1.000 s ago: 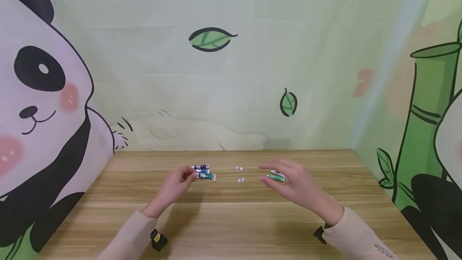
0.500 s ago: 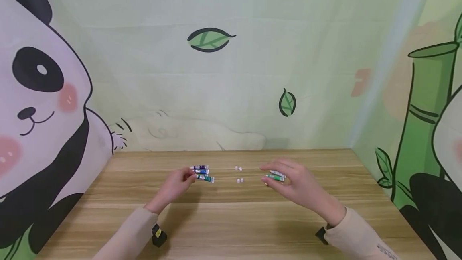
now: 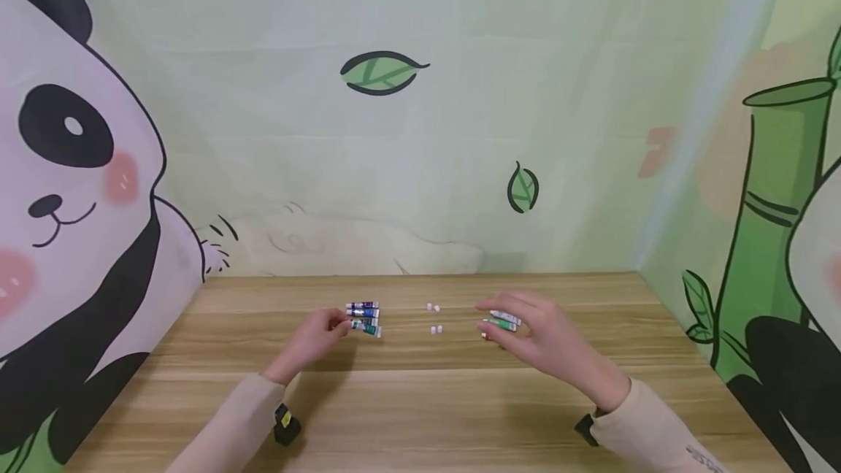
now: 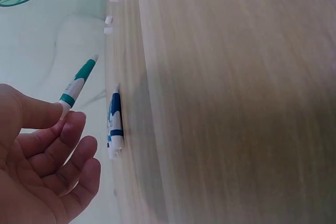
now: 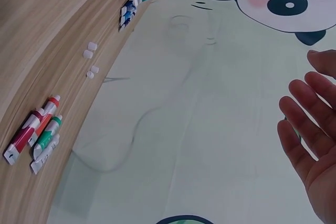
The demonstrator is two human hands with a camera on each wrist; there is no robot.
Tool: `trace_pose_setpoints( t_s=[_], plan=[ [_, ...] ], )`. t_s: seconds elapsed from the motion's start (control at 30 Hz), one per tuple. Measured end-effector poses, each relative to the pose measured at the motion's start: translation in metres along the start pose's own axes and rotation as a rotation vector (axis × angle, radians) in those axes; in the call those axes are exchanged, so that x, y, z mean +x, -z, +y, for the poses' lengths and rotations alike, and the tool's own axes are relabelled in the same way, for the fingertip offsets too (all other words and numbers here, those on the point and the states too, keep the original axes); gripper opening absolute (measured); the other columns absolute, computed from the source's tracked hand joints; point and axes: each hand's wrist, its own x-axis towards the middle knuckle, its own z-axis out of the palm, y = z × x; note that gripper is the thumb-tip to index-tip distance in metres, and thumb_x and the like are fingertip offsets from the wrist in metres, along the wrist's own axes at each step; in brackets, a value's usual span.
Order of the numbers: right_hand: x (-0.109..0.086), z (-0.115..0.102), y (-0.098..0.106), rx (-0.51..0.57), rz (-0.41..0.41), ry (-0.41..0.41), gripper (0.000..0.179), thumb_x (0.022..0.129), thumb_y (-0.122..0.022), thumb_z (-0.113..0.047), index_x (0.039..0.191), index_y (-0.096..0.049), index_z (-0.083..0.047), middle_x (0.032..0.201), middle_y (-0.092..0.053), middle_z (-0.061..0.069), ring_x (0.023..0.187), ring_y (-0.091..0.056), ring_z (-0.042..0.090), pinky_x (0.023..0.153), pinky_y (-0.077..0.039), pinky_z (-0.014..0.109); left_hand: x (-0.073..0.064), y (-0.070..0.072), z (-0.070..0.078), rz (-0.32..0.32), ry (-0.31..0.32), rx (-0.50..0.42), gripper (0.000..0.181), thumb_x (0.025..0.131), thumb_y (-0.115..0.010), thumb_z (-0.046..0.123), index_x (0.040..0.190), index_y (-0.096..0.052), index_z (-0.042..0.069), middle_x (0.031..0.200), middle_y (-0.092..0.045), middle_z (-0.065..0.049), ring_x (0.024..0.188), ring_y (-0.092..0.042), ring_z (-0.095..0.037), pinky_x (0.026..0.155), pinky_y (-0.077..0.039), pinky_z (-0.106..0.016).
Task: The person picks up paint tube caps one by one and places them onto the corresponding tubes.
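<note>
In the head view my left hand (image 3: 315,341) pinches a teal paint tube (image 3: 366,328) by its cap end between thumb and fingertips. The left wrist view has this teal tube (image 4: 79,82) slanting up from the fingertips, above the table. Just behind it lie several blue and dark paint tubes (image 3: 363,312), side by side. My right hand (image 3: 539,327) hovers with relaxed, spread fingers and holds nothing. Beyond and partly behind it lie a green paint tube (image 5: 47,137), a white tube (image 5: 45,154), an orange tube (image 5: 44,120) and a dark red tube (image 5: 23,136).
Two pairs of small white caps or cubes (image 3: 436,329) sit midway between the tube groups on the wooden table (image 3: 420,414). A cloth backdrop (image 3: 420,166) printed with pandas, leaves and bamboo rises behind the table's far edge.
The left hand has brought the teal tube slightly left and nearer, apart from the blue tubes. The right hand has barely shifted; a bit of red tube now shows under its thumb.
</note>
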Motion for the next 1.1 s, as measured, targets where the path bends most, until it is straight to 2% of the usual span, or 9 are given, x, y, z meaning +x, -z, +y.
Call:
trace_pose_setpoints(
  t_s=[0.17,0.37,0.63,0.87,1.0,1.1],
  plan=[
    [0.001,0.000,-0.001,0.008,-0.003,-0.006,0.037,0.079,-0.083,-0.003,0.113,-0.073,-0.012,0.109,-0.073,0.000,0.101,-0.069,0.018,0.085,-0.056,0.030,0.000,0.001,-0.007,0.004,-0.039,0.038,0.012,0.098,-0.063,0.007,0.097,-0.069,-0.004,0.086,-0.067,-0.007,0.076,-0.057,-0.018,0.067,-0.051,-0.034],
    [0.003,-0.001,-0.002,0.010,0.014,0.017,0.031,0.085,-0.080,-0.006,0.114,-0.073,-0.011,0.107,-0.073,0.001,0.096,-0.070,0.019,0.079,-0.058,0.032,0.004,-0.001,-0.016,-0.003,-0.039,0.044,0.012,0.097,-0.063,0.005,0.096,-0.069,-0.005,0.087,-0.069,-0.009,0.078,-0.061,-0.019,0.073,-0.054,-0.038],
    [0.001,0.001,-0.004,0.023,-0.004,-0.020,0.037,0.079,-0.083,-0.002,0.113,-0.073,-0.011,0.108,-0.073,0.002,0.098,-0.069,0.019,0.079,-0.057,0.027,0.010,-0.003,-0.025,-0.033,-0.003,0.069,0.011,0.094,-0.066,0.006,0.093,-0.071,-0.003,0.085,-0.069,-0.007,0.077,-0.059,-0.017,0.074,-0.052,-0.038],
    [0.001,0.001,-0.003,0.007,-0.007,-0.043,0.033,0.080,-0.084,-0.006,0.111,-0.074,-0.010,0.107,-0.073,-0.001,0.099,-0.069,0.016,0.085,-0.055,0.025,0.011,-0.001,-0.023,-0.076,0.059,0.044,0.012,0.095,-0.066,0.009,0.094,-0.071,-0.003,0.084,-0.066,-0.006,0.076,-0.056,-0.019,0.071,-0.048,-0.034],
    [-0.001,0.005,-0.004,-0.013,0.003,-0.050,0.032,0.081,-0.083,-0.007,0.112,-0.074,-0.009,0.108,-0.073,0.001,0.099,-0.070,0.019,0.084,-0.056,0.030,0.012,0.001,-0.022,-0.087,0.079,0.055,0.013,0.095,-0.066,0.010,0.094,-0.071,-0.002,0.084,-0.066,-0.006,0.077,-0.055,-0.019,0.070,-0.048,-0.034],
    [-0.005,0.013,-0.006,-0.026,-0.006,-0.090,0.032,0.081,-0.083,-0.007,0.112,-0.073,-0.008,0.110,-0.074,0.004,0.101,-0.070,0.021,0.084,-0.057,0.037,0.013,0.002,-0.021,-0.094,0.094,0.061,0.013,0.096,-0.066,0.011,0.094,-0.071,-0.001,0.085,-0.066,-0.006,0.078,-0.056,-0.019,0.072,-0.048,-0.035]
  ],
)
